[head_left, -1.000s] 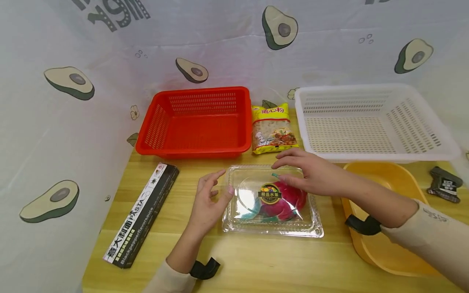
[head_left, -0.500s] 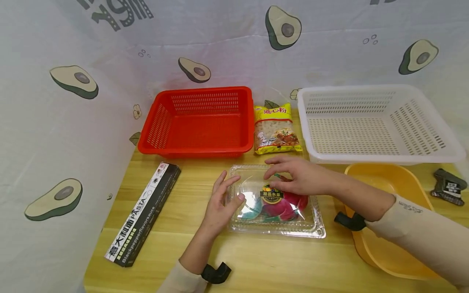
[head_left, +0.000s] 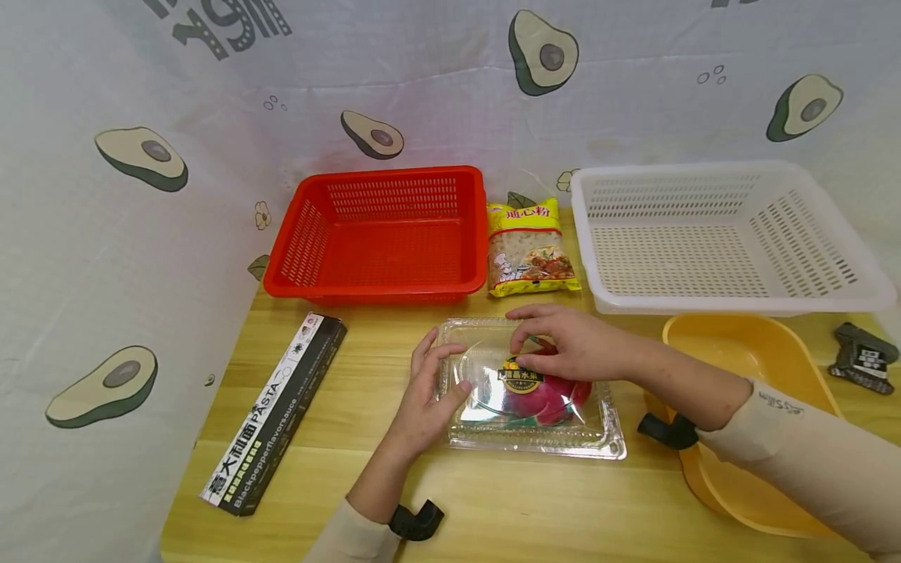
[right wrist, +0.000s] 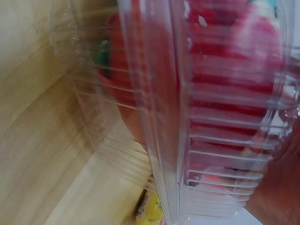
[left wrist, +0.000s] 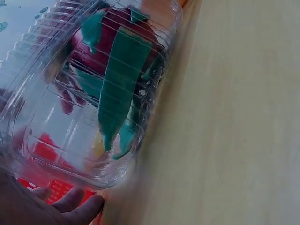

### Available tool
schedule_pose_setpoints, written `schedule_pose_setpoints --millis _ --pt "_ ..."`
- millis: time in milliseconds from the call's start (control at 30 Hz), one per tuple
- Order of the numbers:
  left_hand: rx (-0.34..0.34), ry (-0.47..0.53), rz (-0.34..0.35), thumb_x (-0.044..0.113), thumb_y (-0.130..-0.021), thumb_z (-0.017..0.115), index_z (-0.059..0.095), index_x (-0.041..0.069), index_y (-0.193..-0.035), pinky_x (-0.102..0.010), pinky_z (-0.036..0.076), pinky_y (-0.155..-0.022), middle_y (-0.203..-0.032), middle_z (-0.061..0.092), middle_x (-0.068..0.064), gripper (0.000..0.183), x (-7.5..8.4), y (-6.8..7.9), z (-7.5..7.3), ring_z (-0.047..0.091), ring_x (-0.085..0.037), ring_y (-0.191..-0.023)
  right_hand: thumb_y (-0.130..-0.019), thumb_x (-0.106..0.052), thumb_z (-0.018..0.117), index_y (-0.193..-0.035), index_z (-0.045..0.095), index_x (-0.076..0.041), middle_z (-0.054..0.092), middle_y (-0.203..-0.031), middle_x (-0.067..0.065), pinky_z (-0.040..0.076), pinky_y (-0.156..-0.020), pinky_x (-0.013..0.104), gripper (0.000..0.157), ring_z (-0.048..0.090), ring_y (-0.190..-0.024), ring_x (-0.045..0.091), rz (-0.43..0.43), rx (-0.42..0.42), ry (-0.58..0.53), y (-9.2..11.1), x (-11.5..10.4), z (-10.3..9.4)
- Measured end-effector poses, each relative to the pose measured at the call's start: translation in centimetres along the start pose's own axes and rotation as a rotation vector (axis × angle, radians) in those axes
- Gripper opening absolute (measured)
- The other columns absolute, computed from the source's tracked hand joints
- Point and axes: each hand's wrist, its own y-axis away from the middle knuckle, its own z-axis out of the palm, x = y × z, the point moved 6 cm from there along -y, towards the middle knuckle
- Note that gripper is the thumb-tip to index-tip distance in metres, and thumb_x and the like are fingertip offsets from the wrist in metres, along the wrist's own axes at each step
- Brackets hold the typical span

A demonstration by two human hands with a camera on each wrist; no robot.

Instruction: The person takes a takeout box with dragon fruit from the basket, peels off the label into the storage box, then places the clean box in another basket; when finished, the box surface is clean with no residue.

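Observation:
A clear plastic fruit box (head_left: 535, 449) lies on the wooden table between my two hands, lid down. Inside it, right of centre, is a magenta dragon fruit (head_left: 545, 403) with green scales, clearer in the left wrist view (left wrist: 121, 65). My left hand (head_left: 427, 400) is at the box's left side, fingers fairly straight and thumb over the lid's edge; whether it touches is hard to tell. Above the lid, my right hand (head_left: 579, 341) has loosely bent fingers, thumb near the black-and-gold label (head_left: 521, 378). The right wrist view shows the box's seam (right wrist: 164, 112) up close.
A red basket (head_left: 376, 291) and a white basket (head_left: 732, 303) stand at the back, a macaroni bag (head_left: 531, 252) between them. The black pasta box (head_left: 274, 414) lies left. A yellow basin (head_left: 711, 500) sits under my right forearm; a small dark packet (head_left: 863, 360) lies far right.
My left hand has come in from the left to the box's side. My right hand has shifted slightly left and its fingers have lowered toward the label. The box stays about where it was.

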Motion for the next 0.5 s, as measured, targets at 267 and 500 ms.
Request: schedule_pose_setpoints --millis 267,500 --pt "0.000 -0.023 0.010 0.021 -0.091 0.059 0.054 0.014 -0.135 -0.073 0.011 -0.121 -0.169 0.010 -0.015 0.045 -0.27 -0.06 0.02 0.008 -0.032 -0.159 -0.093 -0.025 0.074 -0.087 0.067 -0.034 0.063 -0.142 0.013 0.047 -0.107 0.060 0.013 0.057 -0.132 0.038 -0.012 0.027 0.050 -0.20 -0.14 0.25" --pt "0.009 -0.019 0.011 0.019 -0.092 0.058 0.054 0.016 -0.134 -0.072 0.010 -0.122 -0.169 0.010 -0.015 0.042 -0.50 0.03 0.04 0.009 -0.032 -0.159 -0.093 -0.026 0.074 -0.086 0.065 -0.034 0.062 -0.143 0.012 0.044 -0.110 0.061 0.014 0.056 -0.134 0.037 0.002 0.032 0.048 -0.15 -0.06 0.48"
